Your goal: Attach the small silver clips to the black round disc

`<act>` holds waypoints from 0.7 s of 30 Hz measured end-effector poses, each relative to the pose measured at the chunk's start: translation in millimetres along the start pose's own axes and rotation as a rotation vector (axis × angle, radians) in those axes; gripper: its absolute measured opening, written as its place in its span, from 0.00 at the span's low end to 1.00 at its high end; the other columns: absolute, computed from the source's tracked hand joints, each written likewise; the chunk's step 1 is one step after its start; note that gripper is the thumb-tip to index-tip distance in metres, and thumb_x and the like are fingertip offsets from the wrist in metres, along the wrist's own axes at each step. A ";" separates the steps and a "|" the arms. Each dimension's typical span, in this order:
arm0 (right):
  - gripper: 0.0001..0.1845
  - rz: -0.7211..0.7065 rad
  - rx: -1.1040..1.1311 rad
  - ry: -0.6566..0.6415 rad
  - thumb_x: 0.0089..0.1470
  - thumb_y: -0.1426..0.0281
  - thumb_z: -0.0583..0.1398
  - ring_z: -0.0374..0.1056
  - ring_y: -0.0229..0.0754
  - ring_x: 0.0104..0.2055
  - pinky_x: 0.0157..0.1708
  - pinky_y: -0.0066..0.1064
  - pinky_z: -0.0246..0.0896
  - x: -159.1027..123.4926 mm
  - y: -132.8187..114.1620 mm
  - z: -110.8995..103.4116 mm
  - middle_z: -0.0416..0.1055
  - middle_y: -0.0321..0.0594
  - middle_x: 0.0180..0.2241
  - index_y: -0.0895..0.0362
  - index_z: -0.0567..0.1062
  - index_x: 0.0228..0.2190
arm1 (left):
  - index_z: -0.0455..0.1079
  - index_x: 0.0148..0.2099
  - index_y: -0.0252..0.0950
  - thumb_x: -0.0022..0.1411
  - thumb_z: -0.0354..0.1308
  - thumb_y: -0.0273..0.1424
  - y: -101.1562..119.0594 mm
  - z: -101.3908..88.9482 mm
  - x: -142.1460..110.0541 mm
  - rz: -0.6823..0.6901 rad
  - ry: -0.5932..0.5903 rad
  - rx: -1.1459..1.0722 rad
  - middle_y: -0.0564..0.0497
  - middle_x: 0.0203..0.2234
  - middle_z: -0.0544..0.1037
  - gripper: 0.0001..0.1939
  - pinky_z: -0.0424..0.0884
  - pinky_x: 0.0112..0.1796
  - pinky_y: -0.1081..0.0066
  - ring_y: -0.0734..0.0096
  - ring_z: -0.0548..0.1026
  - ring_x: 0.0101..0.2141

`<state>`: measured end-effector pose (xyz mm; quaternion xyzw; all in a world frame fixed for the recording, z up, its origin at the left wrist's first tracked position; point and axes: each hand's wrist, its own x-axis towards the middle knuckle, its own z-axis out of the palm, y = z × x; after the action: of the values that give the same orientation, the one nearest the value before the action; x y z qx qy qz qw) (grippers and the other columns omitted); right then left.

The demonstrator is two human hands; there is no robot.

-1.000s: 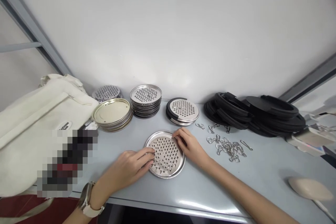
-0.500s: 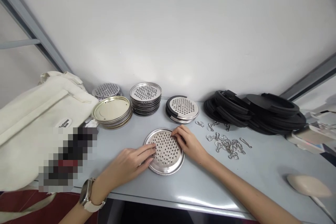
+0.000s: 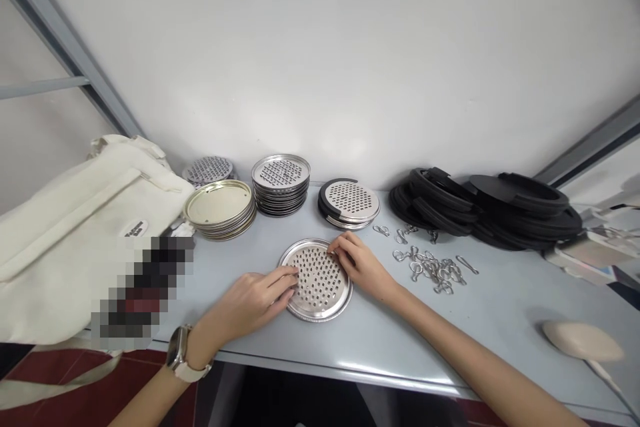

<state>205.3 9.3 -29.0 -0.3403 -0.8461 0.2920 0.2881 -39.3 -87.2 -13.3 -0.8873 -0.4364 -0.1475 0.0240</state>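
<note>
A round perforated metal disc (image 3: 318, 280), with rows of small punched holes, sits within the raised rim of a shallow silver metal dish (image 3: 320, 315) on the table. My left hand (image 3: 260, 297) has bent fingers against the disc's left edge, with the thumb low near the dish rim. At the disc's upper right edge, my right hand (image 3: 357, 263) pinches with curled fingers. The undersides of the fingertips are hidden. Behind the dish lies a stack of silver discs (image 3: 353, 199) with a black curved piece (image 3: 327, 207) around its left side.
At the back left stand gold-coloured lids (image 3: 220, 203), a stack of perforated discs (image 3: 281, 173) and more perforated discs (image 3: 209, 168). A cream bag (image 3: 80, 233) fills the left. To the right are metal clips (image 3: 435, 270), black rings (image 3: 435, 203) and a beige mouse-shaped object (image 3: 583, 340).
The perforated disc has shifted slightly and now sits more evenly inside the dish rim. Both hands stay at its edges with small finger movements. The camera view has tilted a little.
</note>
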 end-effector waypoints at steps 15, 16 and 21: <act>0.12 -0.065 -0.088 0.052 0.60 0.72 0.48 0.60 0.43 0.46 0.47 0.41 0.59 -0.6 -7.4 -0.7 0.63 0.43 0.41 0.53 0.68 0.41 | 0.66 0.48 0.38 0.66 0.43 0.28 -1.4 -2.6 -0.7 -0.075 0.080 -0.008 0.47 0.43 0.73 0.13 0.67 0.29 0.77 0.76 0.74 0.31; 0.12 -0.090 -0.113 0.056 0.59 0.71 0.49 0.59 0.45 0.48 0.50 0.43 0.57 -1.1 -11.1 -1.3 0.63 0.44 0.44 0.52 0.68 0.43 | 0.66 0.47 0.37 0.66 0.43 0.28 -2.1 -2.4 -0.7 -0.130 0.097 -0.009 0.47 0.40 0.74 0.13 0.66 0.28 0.77 0.76 0.73 0.30; 0.22 -0.200 -0.147 -0.055 0.57 0.64 0.53 0.55 0.49 0.55 0.54 0.47 0.52 -4.3 -35.4 1.8 0.61 0.47 0.53 0.52 0.62 0.54 | 0.64 0.40 0.37 0.65 0.45 0.30 -3.8 -2.2 -0.3 -0.341 0.051 -0.013 0.53 0.27 0.73 0.08 0.60 0.25 0.75 0.75 0.70 0.24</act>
<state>192.2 -15.6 -7.0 -0.2665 -0.9026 0.2081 0.2666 -42.9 -85.5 -11.5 -0.7965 -0.5788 -0.1748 0.0041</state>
